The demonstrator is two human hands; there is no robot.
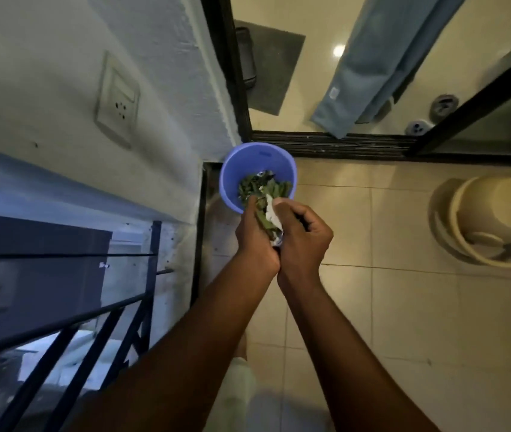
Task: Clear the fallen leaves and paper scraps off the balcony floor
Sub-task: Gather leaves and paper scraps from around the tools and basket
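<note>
I see open beige tiled floor (372, 307) to the right of the arms. A black metal railing (92, 313) closes the left edge and a black sliding-door track (325, 145) the far edge. A round lilac plastic bucket (258, 159) stands in the far left corner of the floor, against the white wall (154, 88). My left hand (255, 241) and right hand (305, 241) meet just above its near rim, fingers curled around a bundle of green leaves and white paper scraps (268, 213). The bundle's long axis runs from the palms towards the bucket, leaf tips over its mouth. I cannot tell which leaves already lie inside. An upturned cream plastic tub (491, 210) sits near the right edge.
</note>
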